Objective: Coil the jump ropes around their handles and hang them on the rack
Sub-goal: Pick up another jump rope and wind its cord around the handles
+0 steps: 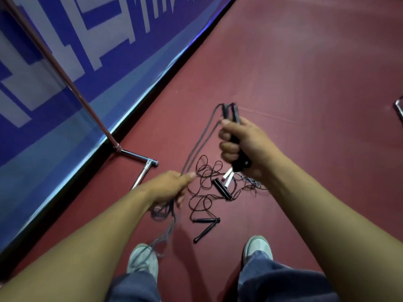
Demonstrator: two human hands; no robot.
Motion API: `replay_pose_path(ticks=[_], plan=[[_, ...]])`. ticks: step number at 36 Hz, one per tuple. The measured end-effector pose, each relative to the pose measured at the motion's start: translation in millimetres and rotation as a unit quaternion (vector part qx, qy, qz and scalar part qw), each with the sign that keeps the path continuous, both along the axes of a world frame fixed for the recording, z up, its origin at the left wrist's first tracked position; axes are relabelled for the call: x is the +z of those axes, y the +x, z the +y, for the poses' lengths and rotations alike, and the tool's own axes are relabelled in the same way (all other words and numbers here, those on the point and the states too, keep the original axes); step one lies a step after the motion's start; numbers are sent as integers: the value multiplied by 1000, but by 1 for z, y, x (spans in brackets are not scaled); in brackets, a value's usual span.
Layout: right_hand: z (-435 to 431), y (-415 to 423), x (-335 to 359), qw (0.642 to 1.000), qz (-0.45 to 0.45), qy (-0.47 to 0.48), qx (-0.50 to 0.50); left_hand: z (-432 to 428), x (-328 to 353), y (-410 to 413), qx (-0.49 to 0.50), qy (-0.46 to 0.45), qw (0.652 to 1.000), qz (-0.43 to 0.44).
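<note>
At centre right, the right hand [244, 147] clamps both black handles [236, 115] together as a winding core, while the left hand [168, 188], lower centre, pinches the grey rope [196, 147], seemingly keeping it taut, near the rack [135, 155] at left.

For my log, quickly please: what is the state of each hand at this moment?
Left hand: closed, holding the grey rope.
Right hand: closed around the two black handles, held together.
</note>
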State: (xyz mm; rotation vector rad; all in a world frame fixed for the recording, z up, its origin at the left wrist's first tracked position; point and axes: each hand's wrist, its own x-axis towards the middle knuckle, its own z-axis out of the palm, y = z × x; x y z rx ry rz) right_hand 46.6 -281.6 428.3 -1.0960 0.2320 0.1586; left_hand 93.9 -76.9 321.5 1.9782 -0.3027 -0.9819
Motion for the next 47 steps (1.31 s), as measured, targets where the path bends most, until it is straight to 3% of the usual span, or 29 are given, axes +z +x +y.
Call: replay_pose_path(ticks=[4,6,10,12,15,21,26,33,40,43,45,47], plan=[[-20,-6,-2,999,15,-33,14,13,-13,-2,-63,109,992,-6],[-23,-10,-1,1000,5,-2,-3,18,-16,0,-84,157,984,-28],[-36,-6,17,990,-30,97,-97,18,-15,3,-62,140,986,-64],[-46,-4,22,983,-41,124,-130,20,-15,3,-109,149,980,-72],[-52,-8,21,990,-45,23,-128,29,-29,-1,-201,226,949,-84],[-29,-14,7,989,-1,-147,-18,34,-38,7,-195,310,919,-149],[-10,-17,1,990,20,-140,10,22,-39,6,-129,265,937,-188],[-6,-18,-9,982,46,-182,23,13,-35,2,-108,211,954,-184],[-2,-26,-15,984,85,-136,71,20,-33,-6,-187,321,919,-131],[2,-30,-17,978,89,-148,115,11,-25,-2,-94,245,952,-160],[4,-32,-14,971,83,-164,153,0,-13,3,9,103,985,-135],[5,-33,-12,965,69,-174,184,-14,12,4,53,-80,994,-53]])
